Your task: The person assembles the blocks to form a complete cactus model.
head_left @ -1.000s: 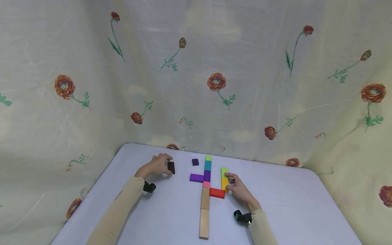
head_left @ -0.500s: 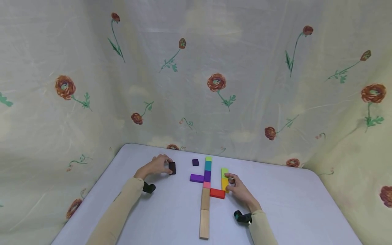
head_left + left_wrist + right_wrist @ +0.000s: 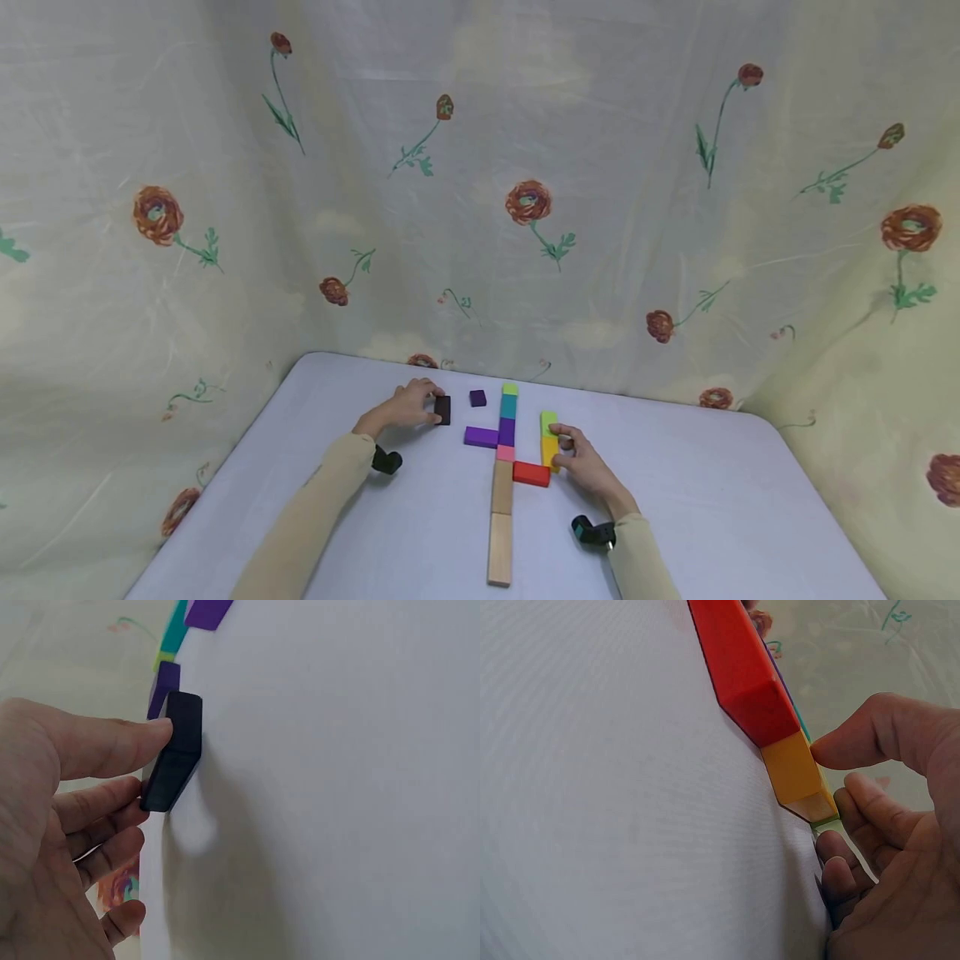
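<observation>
My left hand pinches a black rectangular block between thumb and fingers, left of the block row. In the left wrist view the thumb lies on one side of the black block, over its shadow on the table. My right hand has its thumb at the near end of a yellow block and its index fingertip by the lime block in line beyond it. In the right wrist view the thumb tip meets the edge of the yellow block, which adjoins the red block.
Two wooden blocks, a pink block, dark purple, teal and small lime block form a long row. A purple block branches left. A small dark cube stands apart at the back.
My left hand has carried the black block to the right, closer to the small dark cube. The right hand has stayed at the yellow and lime blocks.
</observation>
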### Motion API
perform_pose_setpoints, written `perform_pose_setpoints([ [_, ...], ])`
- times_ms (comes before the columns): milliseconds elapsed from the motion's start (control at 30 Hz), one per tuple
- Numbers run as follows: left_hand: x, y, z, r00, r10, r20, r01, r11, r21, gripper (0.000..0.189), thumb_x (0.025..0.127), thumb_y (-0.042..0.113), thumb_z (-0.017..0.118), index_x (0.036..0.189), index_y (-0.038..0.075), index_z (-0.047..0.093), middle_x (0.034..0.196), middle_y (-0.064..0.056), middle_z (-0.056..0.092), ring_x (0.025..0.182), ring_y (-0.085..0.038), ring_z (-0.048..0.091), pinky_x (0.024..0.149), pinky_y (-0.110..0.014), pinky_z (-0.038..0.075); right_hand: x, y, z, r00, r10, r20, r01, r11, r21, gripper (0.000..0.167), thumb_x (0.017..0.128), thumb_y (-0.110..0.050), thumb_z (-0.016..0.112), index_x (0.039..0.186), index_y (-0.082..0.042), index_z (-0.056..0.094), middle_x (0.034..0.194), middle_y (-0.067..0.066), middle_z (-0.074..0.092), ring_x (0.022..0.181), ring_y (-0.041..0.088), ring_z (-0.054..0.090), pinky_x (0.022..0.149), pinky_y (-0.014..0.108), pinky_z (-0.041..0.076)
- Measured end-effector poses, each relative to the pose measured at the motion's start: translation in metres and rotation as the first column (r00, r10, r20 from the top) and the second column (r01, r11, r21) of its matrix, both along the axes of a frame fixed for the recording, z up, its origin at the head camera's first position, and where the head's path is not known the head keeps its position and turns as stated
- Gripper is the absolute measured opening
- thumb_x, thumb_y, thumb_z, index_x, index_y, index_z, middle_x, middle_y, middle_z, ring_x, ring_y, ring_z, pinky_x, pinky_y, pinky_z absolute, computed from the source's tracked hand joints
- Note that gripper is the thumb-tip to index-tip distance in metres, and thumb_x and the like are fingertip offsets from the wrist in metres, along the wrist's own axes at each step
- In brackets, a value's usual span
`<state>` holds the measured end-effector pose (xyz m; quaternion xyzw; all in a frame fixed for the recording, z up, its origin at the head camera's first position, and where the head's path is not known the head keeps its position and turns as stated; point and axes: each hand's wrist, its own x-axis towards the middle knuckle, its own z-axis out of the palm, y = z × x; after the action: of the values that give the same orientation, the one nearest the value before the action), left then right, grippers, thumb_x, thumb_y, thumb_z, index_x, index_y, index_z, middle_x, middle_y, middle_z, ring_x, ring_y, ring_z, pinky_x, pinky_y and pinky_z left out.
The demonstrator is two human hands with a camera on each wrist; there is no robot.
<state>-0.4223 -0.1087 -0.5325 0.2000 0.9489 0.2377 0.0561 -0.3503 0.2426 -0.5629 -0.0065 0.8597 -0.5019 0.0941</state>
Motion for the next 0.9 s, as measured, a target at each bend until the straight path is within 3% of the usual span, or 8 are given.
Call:
perform_pose_setpoints([
  [267,-0.003,0.015,-0.007,1.0,-0.028,-0.011,0.028,0.998,0.053,0.047,0.088,0.027,0.069,0.129,0.009,0.058,0.137,-0.013,0.052,0.126,-0.033,0.044,0.103,-0.062,0.029,-0.002,0.0,-0.003,1.0,-0.007,0.02,0.007,1.0,-0.005,0.056,0.088,-0.006,0.061,0.14,-0.016,0.043,0.133,0.014,0.044,0.121,0.03,0.039,0.096,0.044,0.04],
  [600,-0.001,0.027,-0.008,0.998,-0.062,0.006,0.061,0.993,0.104,0.044,0.089,0.024,0.069,0.129,0.008,0.058,0.134,-0.011,0.053,0.125,-0.032,0.045,0.103,-0.062,0.028,-0.003,0.001,-0.003,1.0,-0.013,0.028,0.013,1.0,0.002,0.056,0.087,-0.007,0.061,0.139,-0.017,0.044,0.134,0.013,0.044,0.123,0.03,0.039,0.095,0.044,0.041],
  [900,0.0,0.032,-0.005,0.998,-0.055,0.03,0.052,0.993,0.11,0.047,0.089,0.025,0.068,0.132,0.009,0.056,0.137,-0.013,0.051,0.13,-0.033,0.042,0.108,-0.066,0.021,-0.003,0.0,-0.003,1.0,-0.013,0.025,0.013,1.0,-0.001,0.055,0.088,-0.006,0.061,0.139,-0.018,0.044,0.133,0.012,0.044,0.122,0.029,0.04,0.096,0.043,0.04],
])
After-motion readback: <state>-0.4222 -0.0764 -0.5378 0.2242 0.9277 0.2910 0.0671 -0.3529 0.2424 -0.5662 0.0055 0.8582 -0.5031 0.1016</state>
